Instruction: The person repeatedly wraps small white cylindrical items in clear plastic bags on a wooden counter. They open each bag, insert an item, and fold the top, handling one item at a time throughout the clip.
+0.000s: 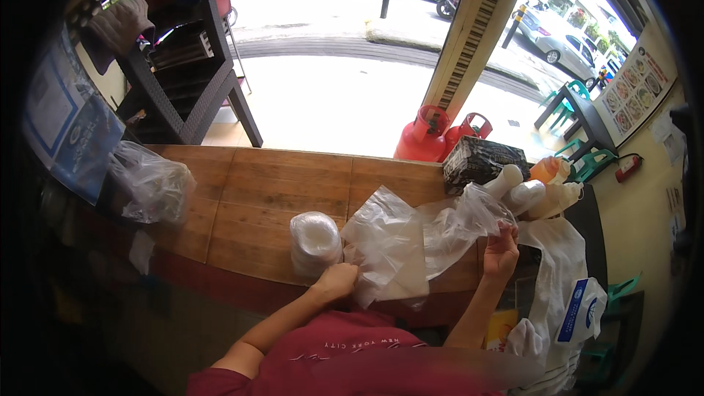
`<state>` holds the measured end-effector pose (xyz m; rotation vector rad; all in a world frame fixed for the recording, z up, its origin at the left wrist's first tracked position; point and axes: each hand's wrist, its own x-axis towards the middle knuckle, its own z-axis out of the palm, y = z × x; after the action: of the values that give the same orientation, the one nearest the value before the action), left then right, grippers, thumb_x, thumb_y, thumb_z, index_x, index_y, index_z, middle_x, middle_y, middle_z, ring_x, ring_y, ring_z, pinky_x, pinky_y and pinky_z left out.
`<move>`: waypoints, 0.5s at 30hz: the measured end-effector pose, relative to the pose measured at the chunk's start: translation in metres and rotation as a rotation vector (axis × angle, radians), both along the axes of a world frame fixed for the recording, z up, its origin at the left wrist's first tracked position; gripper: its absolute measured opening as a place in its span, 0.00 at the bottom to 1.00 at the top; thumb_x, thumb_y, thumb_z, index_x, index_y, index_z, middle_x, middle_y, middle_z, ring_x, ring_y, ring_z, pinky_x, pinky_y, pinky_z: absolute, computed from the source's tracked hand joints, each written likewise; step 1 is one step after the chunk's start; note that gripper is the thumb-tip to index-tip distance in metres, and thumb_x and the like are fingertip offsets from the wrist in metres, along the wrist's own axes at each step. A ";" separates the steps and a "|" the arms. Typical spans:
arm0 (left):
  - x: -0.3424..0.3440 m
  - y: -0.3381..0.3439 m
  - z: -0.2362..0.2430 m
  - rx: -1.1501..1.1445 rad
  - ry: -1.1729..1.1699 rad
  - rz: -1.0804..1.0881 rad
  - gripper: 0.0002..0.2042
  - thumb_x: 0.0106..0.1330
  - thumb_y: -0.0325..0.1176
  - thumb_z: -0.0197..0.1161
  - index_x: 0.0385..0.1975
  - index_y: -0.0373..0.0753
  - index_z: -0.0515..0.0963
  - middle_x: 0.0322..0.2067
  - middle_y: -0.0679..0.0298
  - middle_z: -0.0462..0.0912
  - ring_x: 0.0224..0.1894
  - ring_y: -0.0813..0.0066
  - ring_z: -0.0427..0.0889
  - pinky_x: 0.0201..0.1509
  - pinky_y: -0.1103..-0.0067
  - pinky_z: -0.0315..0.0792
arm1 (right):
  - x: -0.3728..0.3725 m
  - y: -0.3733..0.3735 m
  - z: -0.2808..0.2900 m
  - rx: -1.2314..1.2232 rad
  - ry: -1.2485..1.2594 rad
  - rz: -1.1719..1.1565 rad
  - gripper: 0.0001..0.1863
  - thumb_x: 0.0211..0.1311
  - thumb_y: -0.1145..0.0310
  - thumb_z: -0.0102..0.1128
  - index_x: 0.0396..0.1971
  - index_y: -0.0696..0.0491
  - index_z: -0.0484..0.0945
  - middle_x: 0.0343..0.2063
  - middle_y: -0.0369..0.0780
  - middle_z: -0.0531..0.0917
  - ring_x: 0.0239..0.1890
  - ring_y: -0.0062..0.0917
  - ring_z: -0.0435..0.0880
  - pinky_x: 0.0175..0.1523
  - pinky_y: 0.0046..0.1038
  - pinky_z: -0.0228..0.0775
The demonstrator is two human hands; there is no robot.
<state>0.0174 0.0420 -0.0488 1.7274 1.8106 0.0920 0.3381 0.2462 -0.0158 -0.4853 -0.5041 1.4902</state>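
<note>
My left hand point(338, 281) is closed at the lower left corner of a flat, clear plastic bag point(386, 246) on the wooden table; its fingertips are partly hidden. To the right, my right hand point(501, 253) pinches the crumpled top of another thin plastic bag point(458, 227), raised a little and trailing toward the flat one. Whether the two pieces are joined I cannot tell. Just beyond my left hand stands a wrapped roll or stack of clear plastic point(315, 238).
A bunched plastic bag point(154, 183) lies on the table's left end point(242, 183). At the right stand a dark patterned box point(482, 161), white rolls point(506, 180) and squeeze bottles point(557, 198). Red gas cylinders point(424, 136) stand beyond the table, and a dark chair point(183, 81) rises at far left.
</note>
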 end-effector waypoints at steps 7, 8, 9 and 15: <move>-0.022 0.013 0.054 0.256 -0.254 0.353 0.14 0.66 0.29 0.54 0.49 0.33 0.74 0.46 0.43 0.80 0.48 0.48 0.81 0.53 0.63 0.74 | -0.068 -0.027 0.027 0.112 -0.013 0.097 0.10 0.65 0.80 0.56 0.44 0.53 0.74 0.38 0.39 0.84 0.43 0.37 0.84 0.52 0.43 0.77; -0.024 0.013 0.058 0.386 -0.336 0.401 0.15 0.68 0.31 0.54 0.52 0.33 0.73 0.49 0.43 0.78 0.52 0.48 0.79 0.56 0.64 0.72 | -0.077 -0.030 0.031 0.110 -0.015 0.098 0.10 0.66 0.80 0.56 0.45 0.53 0.73 0.37 0.39 0.83 0.43 0.35 0.84 0.51 0.43 0.78; -0.025 0.013 0.061 0.516 -0.418 0.446 0.16 0.70 0.33 0.53 0.55 0.34 0.71 0.52 0.43 0.76 0.55 0.49 0.77 0.59 0.64 0.71 | -0.085 -0.033 0.034 0.119 -0.045 0.099 0.10 0.66 0.80 0.56 0.45 0.53 0.73 0.37 0.39 0.83 0.43 0.35 0.84 0.50 0.42 0.78; -0.033 0.019 0.074 0.764 -0.748 0.468 0.22 0.74 0.40 0.52 0.61 0.32 0.65 0.58 0.49 0.72 0.64 0.55 0.68 0.66 0.65 0.62 | -0.116 -0.051 0.055 0.170 -0.213 0.121 0.11 0.65 0.79 0.59 0.45 0.53 0.72 0.36 0.39 0.83 0.41 0.30 0.85 0.45 0.35 0.80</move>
<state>-0.0152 0.0615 0.0247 1.3420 1.6102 1.5641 0.2223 0.1957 0.0392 -0.4884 -0.8330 1.5029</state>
